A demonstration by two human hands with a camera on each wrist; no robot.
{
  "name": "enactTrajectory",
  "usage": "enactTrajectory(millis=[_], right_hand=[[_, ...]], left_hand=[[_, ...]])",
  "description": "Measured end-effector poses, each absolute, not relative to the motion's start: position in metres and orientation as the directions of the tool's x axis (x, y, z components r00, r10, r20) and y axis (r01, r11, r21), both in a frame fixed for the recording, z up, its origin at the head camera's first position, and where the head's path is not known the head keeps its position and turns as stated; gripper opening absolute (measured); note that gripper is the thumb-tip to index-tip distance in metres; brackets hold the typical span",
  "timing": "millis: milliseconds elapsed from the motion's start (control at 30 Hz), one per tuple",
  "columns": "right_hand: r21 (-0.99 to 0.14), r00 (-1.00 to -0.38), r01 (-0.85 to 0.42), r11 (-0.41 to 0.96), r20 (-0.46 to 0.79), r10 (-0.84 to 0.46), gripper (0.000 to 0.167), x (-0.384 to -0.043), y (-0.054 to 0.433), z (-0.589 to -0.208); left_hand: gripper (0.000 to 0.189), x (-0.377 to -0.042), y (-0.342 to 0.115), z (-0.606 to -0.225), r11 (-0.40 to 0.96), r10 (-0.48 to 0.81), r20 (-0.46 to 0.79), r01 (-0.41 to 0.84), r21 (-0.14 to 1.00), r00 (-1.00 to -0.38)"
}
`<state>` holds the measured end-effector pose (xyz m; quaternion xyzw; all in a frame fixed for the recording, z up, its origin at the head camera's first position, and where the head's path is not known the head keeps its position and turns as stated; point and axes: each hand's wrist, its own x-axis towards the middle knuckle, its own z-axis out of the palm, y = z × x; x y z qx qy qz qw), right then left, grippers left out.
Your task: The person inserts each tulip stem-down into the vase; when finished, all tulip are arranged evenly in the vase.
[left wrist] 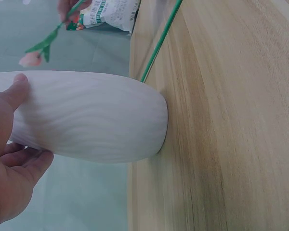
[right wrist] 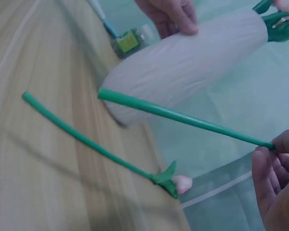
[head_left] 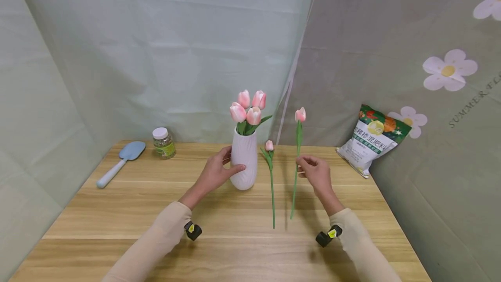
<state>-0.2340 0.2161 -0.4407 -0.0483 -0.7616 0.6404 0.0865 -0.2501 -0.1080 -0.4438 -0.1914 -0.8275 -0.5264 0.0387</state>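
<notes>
A white ribbed vase (head_left: 244, 164) stands upright on the table with several pink tulips (head_left: 253, 115) in it. My left hand (head_left: 220, 169) holds the vase from the left, thumb across its front and fingers behind. In the left wrist view the vase (left wrist: 96, 118) fills the middle. To the right of the vase, my right hand (head_left: 315, 173) pinches the green stem of a single pink tulip (head_left: 299, 136) between thumb and fingers, bloom up and the cut end hanging above the table. Another tulip (head_left: 272, 186) lies on the table between the vase and that hand.
A small jar with a white lid (head_left: 164, 142) stands at the back left, beside a blue shovel with a pale handle (head_left: 121, 162). At the back right, a printed fertilizer bag (head_left: 369, 142) leans on the cloth backdrop (head_left: 188, 55). The wooden table (head_left: 235, 251) extends toward me.
</notes>
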Motion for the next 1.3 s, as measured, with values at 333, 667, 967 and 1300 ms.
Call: enactTrajectory(millis=[333, 667, 967, 1300], right_hand=[[-0.987, -0.963, -0.157, 0.044, 0.163, 0.215, 0.026, -0.235, 0.209, -0.42], [-0.945, -0.931, -0.321, -0.066, 0.302, 0.207, 0.01, -0.238, 0.204, -0.394], [-0.901, -0.896, -0.422, -0.101, 0.398, 0.196, 0.003, -0.241, 0.199, -0.37], [-0.858, -0.849, -0.51, -0.063, 0.49, 0.198, 0.011, -0.242, 0.196, -0.349]], left_hand=[[0.078, -0.251, -0.108, -0.443, 0.383, 0.275, 0.264, 0.358, 0.852, -0.924], [0.078, -0.251, -0.107, -0.444, 0.389, 0.276, 0.257, 0.352, 0.851, -0.926], [0.077, -0.251, -0.107, -0.444, 0.386, 0.273, 0.257, 0.35, 0.853, -0.927], [0.076, -0.25, -0.108, -0.444, 0.389, 0.272, 0.252, 0.346, 0.854, -0.929]])
